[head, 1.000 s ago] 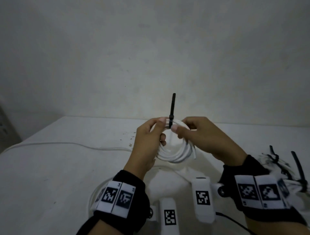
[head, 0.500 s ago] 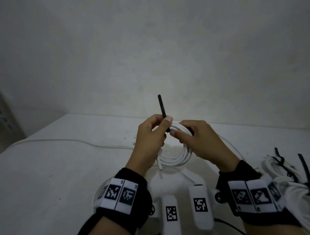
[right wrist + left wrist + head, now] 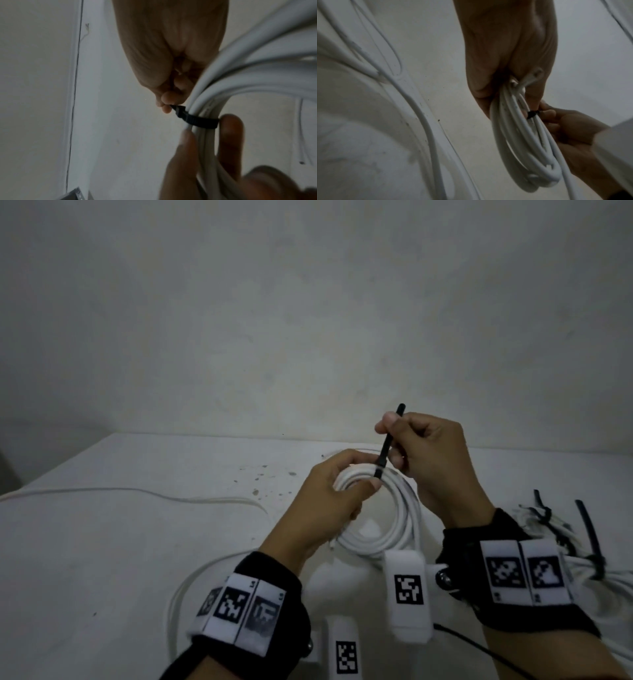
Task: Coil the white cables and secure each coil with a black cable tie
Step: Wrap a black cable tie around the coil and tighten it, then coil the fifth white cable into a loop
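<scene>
Shifted: right hand, now up off the white cable coil and onto the tail of the black cable tie. Table: bears one loose cable, and tied coils far right. Coil: held above the table between both hands. Left hand: thumb and fingers pinch the strands beside the tie. Right hand: fingers curled, pinching the tail. Tie: looped round the strands, tail through its head. Step: cinching. Next, probably: firm pull on tail, left hand bracing.
</scene>
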